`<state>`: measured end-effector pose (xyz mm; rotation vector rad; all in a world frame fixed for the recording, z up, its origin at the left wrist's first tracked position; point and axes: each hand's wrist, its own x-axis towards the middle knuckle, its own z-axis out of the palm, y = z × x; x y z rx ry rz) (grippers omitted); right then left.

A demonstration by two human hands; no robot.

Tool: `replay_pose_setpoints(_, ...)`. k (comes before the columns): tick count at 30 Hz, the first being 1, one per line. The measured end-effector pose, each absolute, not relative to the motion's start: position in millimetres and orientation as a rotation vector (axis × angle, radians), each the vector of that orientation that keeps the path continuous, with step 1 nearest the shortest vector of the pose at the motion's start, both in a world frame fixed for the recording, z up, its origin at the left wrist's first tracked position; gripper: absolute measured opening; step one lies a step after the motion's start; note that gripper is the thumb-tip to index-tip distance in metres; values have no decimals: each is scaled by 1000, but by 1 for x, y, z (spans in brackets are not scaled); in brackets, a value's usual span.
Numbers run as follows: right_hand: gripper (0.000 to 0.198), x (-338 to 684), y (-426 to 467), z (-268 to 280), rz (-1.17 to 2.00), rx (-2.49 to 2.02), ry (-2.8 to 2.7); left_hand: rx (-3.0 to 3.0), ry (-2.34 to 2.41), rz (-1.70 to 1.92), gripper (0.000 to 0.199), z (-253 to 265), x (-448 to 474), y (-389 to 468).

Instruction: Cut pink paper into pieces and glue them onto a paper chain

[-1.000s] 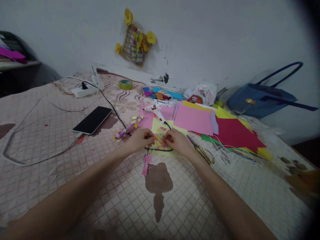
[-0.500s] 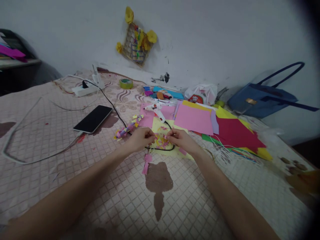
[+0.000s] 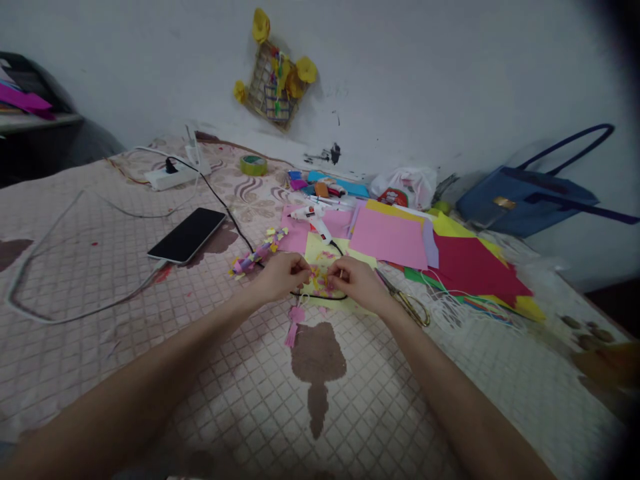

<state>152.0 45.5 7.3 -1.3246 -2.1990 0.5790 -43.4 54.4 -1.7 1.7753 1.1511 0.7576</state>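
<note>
My left hand is closed in a pinch over small yellow and pink paper pieces on a pale yellow sheet. Facing it, my right hand pinches too, its fingertips just above the same pieces. What either hand holds is too small to make out. Just below my left hand lies a pink paper tassel with a pale string running up toward the hand. A purple stick covered in paper bits rests beyond my left wrist. Past the fingers lies a white glue gun, its black cord looping beneath them.
Gold-handled scissors and tangled white string lie right of my right forearm. Stacked coloured sheets spread behind. A tablet with a cable, a power strip and tape sit left. A blue bag leans at the wall.
My right hand has shifted slightly left and its fingers have drawn in over the paper pieces. More of the scissors now shows beside the forearm. My left hand stays nearly in place.
</note>
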Motion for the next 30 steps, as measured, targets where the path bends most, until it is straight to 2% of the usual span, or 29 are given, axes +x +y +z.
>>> replay_pose_setpoints(5, 6, 142, 48, 1, 402, -1340, -2332, 1784, 1157, 746, 12, -3, -43, 55)
replay_pose_setpoints(12, 10, 143, 47, -3, 454, -1388, -2347, 1781, 1157, 742, 13, -3, -43, 55)
replay_pose_setpoints(15, 9, 145, 46, -1, 648, -1348, -2231, 1817, 1160, 744, 12, -2, -43, 54)
replay_pose_setpoints(18, 1, 146, 46, 1, 1033, -1274, -2006, 1916, 1179, 763, 9, 2, -43, 52)
replay_pose_setpoints(21, 9, 147, 44, 5, 1279, -1197, -1817, 1984, 1208, 779, 9, 4, -43, 50)
replay_pose_setpoints(30, 21, 142, 39, 12, 1416, -1212, -1671, 1932, 953, 820, 14, -1, -39, 49)
